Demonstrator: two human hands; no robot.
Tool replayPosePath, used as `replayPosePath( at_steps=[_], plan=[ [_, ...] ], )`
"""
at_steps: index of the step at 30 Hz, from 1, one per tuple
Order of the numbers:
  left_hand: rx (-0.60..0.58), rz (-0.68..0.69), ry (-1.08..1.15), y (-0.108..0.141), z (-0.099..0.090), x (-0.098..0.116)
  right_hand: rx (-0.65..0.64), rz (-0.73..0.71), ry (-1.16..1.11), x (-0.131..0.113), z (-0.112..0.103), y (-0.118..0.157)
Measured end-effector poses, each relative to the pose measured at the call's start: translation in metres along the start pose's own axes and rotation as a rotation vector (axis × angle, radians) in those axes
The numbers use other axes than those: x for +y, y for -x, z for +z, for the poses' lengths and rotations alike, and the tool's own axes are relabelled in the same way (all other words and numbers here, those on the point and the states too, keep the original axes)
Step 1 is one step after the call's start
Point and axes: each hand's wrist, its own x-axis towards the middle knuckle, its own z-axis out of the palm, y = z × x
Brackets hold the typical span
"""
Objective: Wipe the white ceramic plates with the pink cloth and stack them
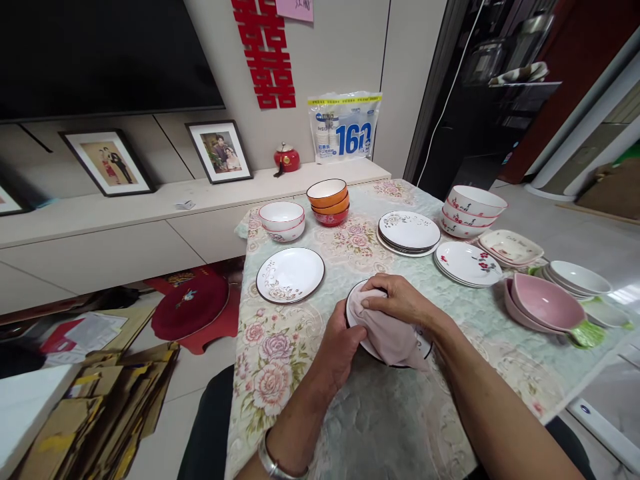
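The round white ceramic plate (424,343) may slip if the left hand (339,347), curled around its edge, loosens against the right hand (396,298) half-closed on the pale-pink fabric cloth (390,333).

The cloth (393,333) lies on the plate (370,348).

Open table (270,393) at the near left, a passable gap between the lone plate (291,273) and the plate stack (409,231), orange bowls (330,201) blocking beyond, pink bowls (547,301) crowding the right.

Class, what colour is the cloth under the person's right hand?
The cloth is plain, pale greyish pink, seen in the head view, the only one.
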Motion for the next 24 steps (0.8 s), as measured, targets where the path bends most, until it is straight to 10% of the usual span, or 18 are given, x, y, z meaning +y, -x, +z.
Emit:
replayPosePath(
  at_steps=[24],
  plan=[
    [0.003,0.010,0.015,0.0008,0.0011,0.0005,0.002,0.011,0.013,-0.0003,0.0013,0.0002]
  ],
)
